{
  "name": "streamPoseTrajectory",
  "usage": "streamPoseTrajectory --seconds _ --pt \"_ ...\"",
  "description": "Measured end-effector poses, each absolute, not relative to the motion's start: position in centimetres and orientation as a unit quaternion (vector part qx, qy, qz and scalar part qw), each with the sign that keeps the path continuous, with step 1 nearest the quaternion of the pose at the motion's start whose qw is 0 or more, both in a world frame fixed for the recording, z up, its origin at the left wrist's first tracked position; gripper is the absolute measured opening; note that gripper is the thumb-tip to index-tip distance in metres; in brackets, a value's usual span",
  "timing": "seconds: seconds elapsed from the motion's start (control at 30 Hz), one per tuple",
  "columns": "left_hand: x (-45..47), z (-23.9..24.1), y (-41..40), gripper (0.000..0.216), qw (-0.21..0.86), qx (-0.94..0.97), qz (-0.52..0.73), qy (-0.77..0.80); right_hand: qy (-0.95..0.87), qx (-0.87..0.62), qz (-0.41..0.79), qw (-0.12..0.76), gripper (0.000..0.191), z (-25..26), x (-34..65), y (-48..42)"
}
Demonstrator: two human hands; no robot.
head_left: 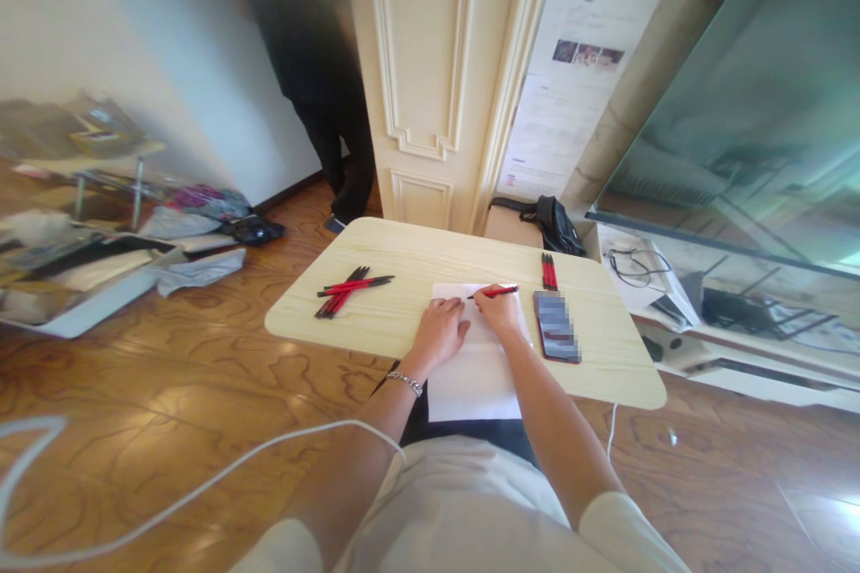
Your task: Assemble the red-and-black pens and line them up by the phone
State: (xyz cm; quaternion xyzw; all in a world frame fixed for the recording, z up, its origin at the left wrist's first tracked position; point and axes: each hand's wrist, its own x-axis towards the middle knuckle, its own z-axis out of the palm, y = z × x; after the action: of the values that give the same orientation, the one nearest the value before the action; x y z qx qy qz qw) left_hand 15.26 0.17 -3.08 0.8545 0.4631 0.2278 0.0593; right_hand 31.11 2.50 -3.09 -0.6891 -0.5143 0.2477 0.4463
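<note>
My right hand point(501, 312) is closed round a red and black pen point(494, 292), whose tip touches the upper part of a white sheet of paper point(476, 372). My left hand point(440, 329) rests on the same sheet with its fingers curled, pressing the paper down; a metal bracelet sits on that wrist. The sheet lies on a small pale wooden table point(376, 318) and hangs over its near edge.
A loose pile of several red and black pens point(349, 288) lies to the left. Two or three more pens point(549, 270) lie above a phone point(556, 327) at the right. A person in dark clothes point(329, 107) stands behind the table. Bags and clutter point(202, 201) cover the floor at left. A white cable point(202, 483) crosses the floor.
</note>
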Motion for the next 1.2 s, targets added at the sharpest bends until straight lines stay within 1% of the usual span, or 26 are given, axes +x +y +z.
streamPoseTrajectory --seconds 0.2,0.3,0.37,0.5,0.6,0.63,0.77,0.8,0.87,0.93,1.1,1.2 --pt "15.3 -3.0 0.1 0.037 0.067 0.852 0.230 0.464 -0.500 -0.692 0.258 0.452 0.016 -2.6 30.9 2.3" --pt "15.3 -2.9 0.1 0.036 0.073 0.851 0.234 0.465 -0.482 -0.677 0.280 0.480 0.013 -2.5 31.0 2.3" --pt "15.2 -2.7 0.1 0.036 0.077 0.849 0.234 0.467 -0.452 -0.646 0.320 0.525 0.016 -2.4 31.1 2.3" --pt "15.3 -2.6 0.0 0.034 0.083 0.848 0.233 0.469 -0.319 -0.534 0.422 0.660 0.027 -1.7 31.9 2.3" --pt "15.3 -2.6 0.1 0.033 0.085 0.849 0.232 0.468 -0.264 -0.428 0.477 0.721 0.019 -0.8 32.7 1.5" --pt "15.3 -2.6 0.1 0.033 0.086 0.849 0.229 0.468 -0.263 -0.399 0.495 0.725 0.016 -0.4 32.9 1.1" --pt "15.4 -2.5 0.4 0.030 0.089 0.853 0.214 0.468 -0.259 -0.323 0.564 0.714 0.027 0.9 33.8 -0.7" --pt "15.4 -2.5 0.5 0.029 0.090 0.854 0.213 0.466 -0.255 -0.319 0.577 0.708 0.034 1.2 34.0 -1.1" --pt "15.4 -2.5 0.6 0.028 0.093 0.855 0.214 0.463 -0.252 -0.333 0.588 0.693 0.054 1.5 34.5 -1.7" --pt "15.4 -2.5 0.6 0.028 0.095 0.852 0.217 0.466 -0.252 -0.355 0.586 0.683 0.064 1.7 34.9 -2.0" --pt "15.4 -2.4 0.6 0.026 0.090 0.855 0.217 0.462 -0.238 -0.349 0.583 0.694 0.063 1.5 35.3 -2.0" --pt "15.5 -2.3 0.5 0.026 0.086 0.857 0.222 0.458 -0.241 -0.370 0.571 0.692 0.063 1.3 35.2 -2.0"
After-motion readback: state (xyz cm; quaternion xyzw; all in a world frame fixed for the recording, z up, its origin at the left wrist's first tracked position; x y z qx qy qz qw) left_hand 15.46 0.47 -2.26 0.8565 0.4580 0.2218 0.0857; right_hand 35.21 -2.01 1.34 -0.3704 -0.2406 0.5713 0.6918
